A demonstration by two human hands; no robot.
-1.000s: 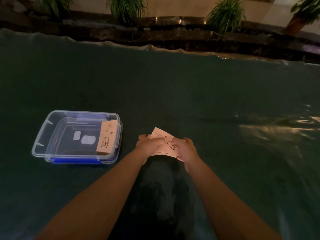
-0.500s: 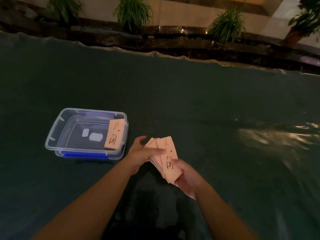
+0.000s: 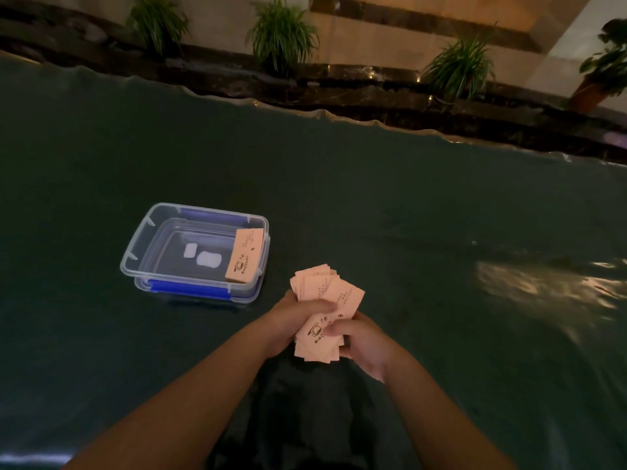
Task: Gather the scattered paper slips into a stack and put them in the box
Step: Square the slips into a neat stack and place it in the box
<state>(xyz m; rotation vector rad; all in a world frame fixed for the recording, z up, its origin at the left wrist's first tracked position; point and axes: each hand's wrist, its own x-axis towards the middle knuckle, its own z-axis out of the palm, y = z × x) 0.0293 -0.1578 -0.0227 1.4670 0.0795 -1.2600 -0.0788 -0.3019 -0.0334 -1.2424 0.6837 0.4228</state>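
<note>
An uneven stack of pink paper slips (image 3: 330,293) printed with a cup logo is held upright between both hands above the dark green table cover. My left hand (image 3: 291,317) grips its left side with the thumb across the front. My right hand (image 3: 359,340) holds the lower right edge. To the left stands a clear plastic box (image 3: 142,245) with blue clips. Inside it, a neat pile of pink slips (image 3: 245,256) leans against the right wall.
The dark green cover (image 3: 407,205) spreads over the whole table, with a shiny glare patch (image 3: 543,286) at the right. Beyond the table's far edge runs a dark stone ledge (image 3: 339,93) with several potted plants (image 3: 281,32).
The slips went from lying flat under both hands to being lifted and stood up in a fanned bundle. Both hands have now closed tighter around it. The view shifted left.
</note>
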